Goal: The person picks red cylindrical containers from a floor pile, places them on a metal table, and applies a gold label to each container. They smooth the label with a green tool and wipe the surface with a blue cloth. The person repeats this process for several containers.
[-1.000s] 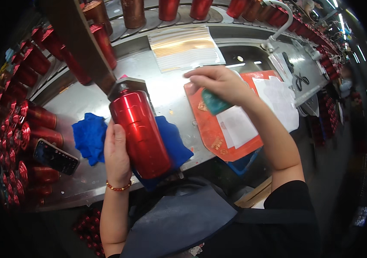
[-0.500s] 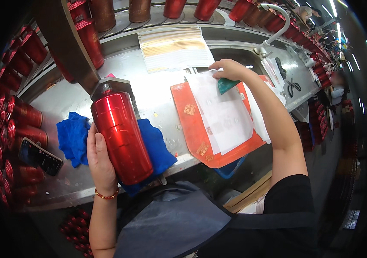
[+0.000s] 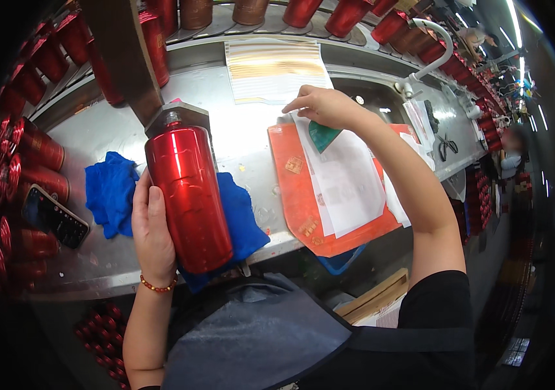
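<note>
My left hand (image 3: pixel 153 229) is closed round the left side of a glossy red bottle (image 3: pixel 190 195), thumb along its side and other fingers partly hidden. The bottle lies tilted, its neck against a dark holder (image 3: pixel 179 117), with a blue cloth (image 3: pixel 242 211) under it. My right hand (image 3: pixel 331 107) holds a green scraper (image 3: pixel 322 135) against the palm. Its thumb and forefinger are at the upper left corner of translucent white sheets (image 3: pixel 349 188); whether they pinch a sheet cannot be told. The sheets lie on an orange board (image 3: pixel 297 198) with small gold printed patches.
A striped gold-and-white sheet (image 3: pixel 277 71) lies at the back of the metal bench. Behind it red and brown containers (image 3: pixel 251 12) stand on a conveyor. To the left are a crumpled blue cloth (image 3: pixel 110 195) and a phone (image 3: pixel 55 216). Black scissors (image 3: pixel 447 147) and a faucet (image 3: pixel 443 49) are right.
My right hand has moved left across the top of the white sheets to their upper left corner, with the green scraper still in it. My left hand stays on the bottle.
</note>
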Tool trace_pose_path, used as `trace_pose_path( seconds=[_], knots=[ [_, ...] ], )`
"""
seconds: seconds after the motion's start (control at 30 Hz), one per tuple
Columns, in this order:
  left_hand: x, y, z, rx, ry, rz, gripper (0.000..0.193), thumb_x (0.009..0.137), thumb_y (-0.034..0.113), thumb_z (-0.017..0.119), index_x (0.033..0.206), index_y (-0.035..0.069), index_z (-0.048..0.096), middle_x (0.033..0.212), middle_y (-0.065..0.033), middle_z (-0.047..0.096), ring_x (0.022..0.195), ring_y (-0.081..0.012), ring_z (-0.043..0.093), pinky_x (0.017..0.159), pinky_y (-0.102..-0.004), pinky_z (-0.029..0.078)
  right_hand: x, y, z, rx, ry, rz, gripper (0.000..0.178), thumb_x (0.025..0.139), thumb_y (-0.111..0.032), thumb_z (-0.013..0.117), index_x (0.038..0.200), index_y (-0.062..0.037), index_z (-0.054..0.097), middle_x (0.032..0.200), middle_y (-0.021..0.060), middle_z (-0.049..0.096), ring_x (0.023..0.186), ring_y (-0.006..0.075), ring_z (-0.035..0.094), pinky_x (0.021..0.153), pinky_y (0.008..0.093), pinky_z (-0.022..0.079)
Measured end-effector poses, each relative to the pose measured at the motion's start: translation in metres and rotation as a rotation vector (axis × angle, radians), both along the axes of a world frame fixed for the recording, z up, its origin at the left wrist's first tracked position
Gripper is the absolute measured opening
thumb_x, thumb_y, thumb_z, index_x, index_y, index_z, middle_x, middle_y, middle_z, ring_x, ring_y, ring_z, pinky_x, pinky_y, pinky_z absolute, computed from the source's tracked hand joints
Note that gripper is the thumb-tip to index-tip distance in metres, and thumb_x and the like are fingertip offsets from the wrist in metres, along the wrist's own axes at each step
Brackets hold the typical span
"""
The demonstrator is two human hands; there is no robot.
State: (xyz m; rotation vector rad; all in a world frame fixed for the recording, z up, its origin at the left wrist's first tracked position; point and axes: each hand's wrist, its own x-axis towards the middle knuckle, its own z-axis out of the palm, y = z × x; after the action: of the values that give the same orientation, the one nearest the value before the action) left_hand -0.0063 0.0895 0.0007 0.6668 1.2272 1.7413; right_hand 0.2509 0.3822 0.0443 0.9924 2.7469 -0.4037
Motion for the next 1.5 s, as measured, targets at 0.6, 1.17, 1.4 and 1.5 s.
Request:
trace_pose_path(
  seconds=[0.6, 1.17, 1.4, 1.5],
  knots=[
    [-0.005, 0.0, -0.007, 0.009, -0.045, -0.013, 0.048, 0.112, 0.027, 0.043, 0.151, -0.001, 0.038, 0.13, -0.0111, 0.062, 0.112, -0.0154, 0.064, 0.097, -0.0303, 0.054, 0.095, -0.078, 0.071, 0.427, 0.417, -0.161, 0.012, 0.093, -0.006, 0.066, 0.106, -0.0074, 0.066, 0.094, 0.011, 0.072, 0.084, 0.0272, 0.073, 0.074, 0.0353, 0.057],
    [-0.01, 0.005, 0.001, 0.05, -0.044, -0.13, 0.043, 0.112, 0.034, 0.039, 0.142, 0.004, 0.047, 0.124, -0.0098, 0.065, 0.106, -0.0151, 0.066, 0.093, -0.0298, 0.055, 0.442, -0.085, 0.105, 0.248, 0.487, -1.025, 0.011, 0.096, -0.014, 0.069, 0.101, -0.0043, 0.068, 0.078, -0.0029, 0.058, 0.072, 0.006, 0.05, 0.064, 0.0232, 0.041],
    [-0.007, 0.004, 0.005, 0.03, -0.008, -0.116, 0.044, 0.112, 0.035, 0.039, 0.142, 0.004, 0.047, 0.124, -0.0092, 0.064, 0.106, -0.015, 0.065, 0.093, -0.0295, 0.054, 0.404, -0.035, 0.042, 0.272, 0.443, -0.848, 0.013, 0.093, -0.011, 0.066, 0.103, -0.0036, 0.069, 0.082, 0.0031, 0.066, 0.079, 0.0116, 0.061, 0.073, 0.0264, 0.048],
    [-0.007, 0.004, 0.004, 0.022, 0.027, -0.099, 0.046, 0.112, 0.036, 0.039, 0.143, 0.003, 0.046, 0.125, -0.0096, 0.064, 0.106, -0.0151, 0.065, 0.092, -0.0292, 0.054, 0.353, -0.016, 0.03, 0.404, 0.327, -0.712, 0.024, 0.093, -0.013, 0.067, 0.116, -0.0089, 0.071, 0.104, 0.0096, 0.072, 0.09, 0.0242, 0.07, 0.081, 0.0336, 0.053]
  ],
)
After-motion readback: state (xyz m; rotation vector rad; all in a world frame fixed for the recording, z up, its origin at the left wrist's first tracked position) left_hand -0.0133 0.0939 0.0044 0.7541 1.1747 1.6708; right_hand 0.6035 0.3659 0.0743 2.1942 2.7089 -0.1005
